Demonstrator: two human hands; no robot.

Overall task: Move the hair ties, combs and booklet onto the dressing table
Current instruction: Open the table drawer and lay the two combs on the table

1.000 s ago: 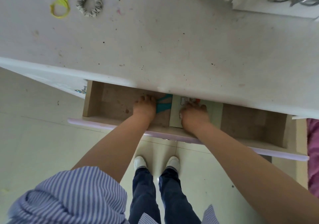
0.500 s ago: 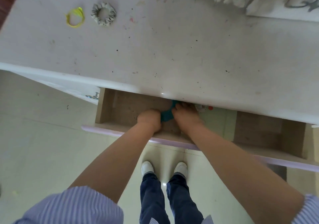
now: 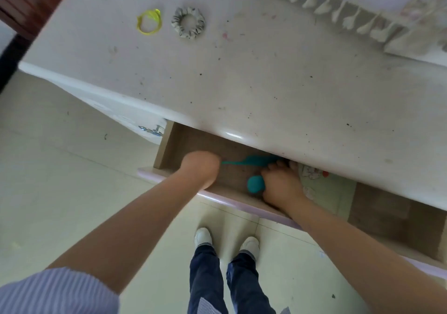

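In the open drawer (image 3: 174, 144), a teal comb (image 3: 244, 161) lies between both hands' fingers (image 3: 278, 168).

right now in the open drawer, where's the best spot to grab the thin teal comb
Probably by its thin pointed handle, which sticks out leftward on the drawer floor beside the left hand. Come from above and the left; the wider toothed end runs back under the tabletop edge near the right hand.

I read this as a home bedroom or dressing area. Indicators: a white dressing table (image 3: 278, 88) with an open wooden drawer (image 3: 377, 207), two hair ties (image 3: 188, 26) on its top, a fringed floral cloth (image 3: 362, 21) at the rear, and a pale tiled floor (image 3: 60, 168).
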